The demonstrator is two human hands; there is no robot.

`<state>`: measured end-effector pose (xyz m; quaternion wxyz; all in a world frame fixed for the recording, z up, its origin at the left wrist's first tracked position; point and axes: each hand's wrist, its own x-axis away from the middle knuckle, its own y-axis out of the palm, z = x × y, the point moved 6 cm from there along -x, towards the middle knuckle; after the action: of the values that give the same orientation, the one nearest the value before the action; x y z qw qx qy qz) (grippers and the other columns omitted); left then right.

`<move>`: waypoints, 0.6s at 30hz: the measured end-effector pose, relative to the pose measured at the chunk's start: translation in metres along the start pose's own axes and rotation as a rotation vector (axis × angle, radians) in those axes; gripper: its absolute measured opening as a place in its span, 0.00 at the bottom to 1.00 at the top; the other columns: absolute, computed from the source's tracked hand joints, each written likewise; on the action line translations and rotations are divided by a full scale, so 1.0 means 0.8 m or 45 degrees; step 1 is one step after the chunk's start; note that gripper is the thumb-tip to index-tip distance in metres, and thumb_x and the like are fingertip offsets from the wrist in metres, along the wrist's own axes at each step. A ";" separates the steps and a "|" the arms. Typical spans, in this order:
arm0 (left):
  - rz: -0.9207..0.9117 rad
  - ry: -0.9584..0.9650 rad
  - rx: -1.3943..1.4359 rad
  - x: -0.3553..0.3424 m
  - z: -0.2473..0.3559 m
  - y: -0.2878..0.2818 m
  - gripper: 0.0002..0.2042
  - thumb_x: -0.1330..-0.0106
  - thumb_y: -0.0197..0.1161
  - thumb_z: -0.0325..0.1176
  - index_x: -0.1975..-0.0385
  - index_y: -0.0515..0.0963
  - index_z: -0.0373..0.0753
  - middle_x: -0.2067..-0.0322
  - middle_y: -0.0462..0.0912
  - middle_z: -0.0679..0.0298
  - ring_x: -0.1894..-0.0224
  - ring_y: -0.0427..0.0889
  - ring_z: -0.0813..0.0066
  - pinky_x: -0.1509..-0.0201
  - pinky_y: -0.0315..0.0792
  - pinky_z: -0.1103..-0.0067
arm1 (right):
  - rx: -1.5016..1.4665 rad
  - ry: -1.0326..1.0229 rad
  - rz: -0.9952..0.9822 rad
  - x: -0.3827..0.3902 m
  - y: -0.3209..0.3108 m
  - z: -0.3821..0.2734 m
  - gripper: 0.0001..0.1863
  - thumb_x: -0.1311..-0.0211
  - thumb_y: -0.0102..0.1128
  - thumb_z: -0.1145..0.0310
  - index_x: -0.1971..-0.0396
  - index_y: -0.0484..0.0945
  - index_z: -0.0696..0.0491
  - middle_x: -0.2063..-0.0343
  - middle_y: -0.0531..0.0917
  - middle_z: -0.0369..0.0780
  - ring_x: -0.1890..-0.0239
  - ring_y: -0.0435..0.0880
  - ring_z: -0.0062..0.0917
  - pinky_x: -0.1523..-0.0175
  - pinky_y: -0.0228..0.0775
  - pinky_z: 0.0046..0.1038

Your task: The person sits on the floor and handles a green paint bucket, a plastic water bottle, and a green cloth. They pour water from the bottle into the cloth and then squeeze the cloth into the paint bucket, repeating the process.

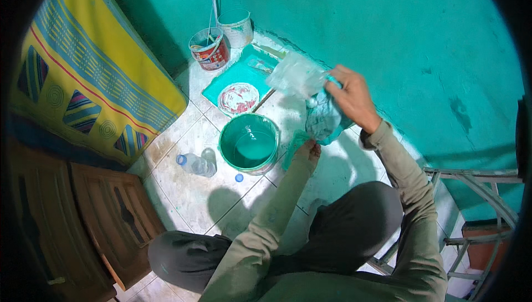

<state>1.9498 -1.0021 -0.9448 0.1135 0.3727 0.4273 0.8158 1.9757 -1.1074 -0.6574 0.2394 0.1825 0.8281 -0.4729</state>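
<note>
In my right hand (356, 97) is the upper part of a crumpled plastic bag (296, 75). The bag is cloudy and clear at its far end, and a turquoise-smeared part (326, 118) hangs below my fingers. My left hand (311, 149) is closed at the lower end of that smeared part, its fingertips partly hidden. To the left of my hands, a bucket (223, 149) stands on the floor with turquoise paint (252, 146) inside. A turquoise-stained piece (293, 149) lies beside my left hand; its kind is unclear.
Left of the bucket are a clear plastic bottle (199, 164) and a blue cap (239, 178). Beyond it lie a smeared round lid (238, 98) and a turquoise sheet (252, 58). Two smaller buckets stand by the wall (343, 14). A metal ladder (487, 191) stands right, wooden drawers (113, 219) left.
</note>
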 end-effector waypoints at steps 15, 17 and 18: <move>-0.209 0.185 0.093 0.023 0.064 0.066 0.07 0.34 0.58 0.29 0.58 0.74 0.38 0.66 0.76 0.66 0.66 0.74 0.76 0.61 0.73 0.79 | -0.252 0.153 0.353 -0.017 -0.074 -0.062 0.13 0.41 0.56 0.64 0.64 0.80 0.58 0.71 0.79 0.49 0.67 0.80 0.40 0.63 0.70 0.35; -0.503 0.251 0.189 0.060 0.104 0.161 0.02 0.34 0.57 0.26 0.63 0.73 0.38 0.68 0.76 0.66 0.68 0.74 0.78 0.64 0.71 0.82 | -0.437 0.054 0.531 -0.025 -0.113 -0.081 0.12 0.43 0.57 0.65 0.64 0.80 0.58 0.71 0.79 0.49 0.68 0.80 0.39 0.64 0.70 0.32; -0.524 0.218 0.205 0.055 0.096 0.159 0.03 0.34 0.57 0.26 0.63 0.73 0.38 0.67 0.76 0.66 0.67 0.74 0.78 0.64 0.72 0.82 | -0.521 -0.007 0.640 -0.025 -0.130 -0.086 0.12 0.44 0.58 0.66 0.64 0.80 0.59 0.71 0.79 0.49 0.69 0.81 0.38 0.65 0.70 0.31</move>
<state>1.9906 -1.0105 -0.7952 0.2106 0.2150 0.5662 0.7674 1.9221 -1.0993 -0.5435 0.3826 0.3282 0.8343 -0.2233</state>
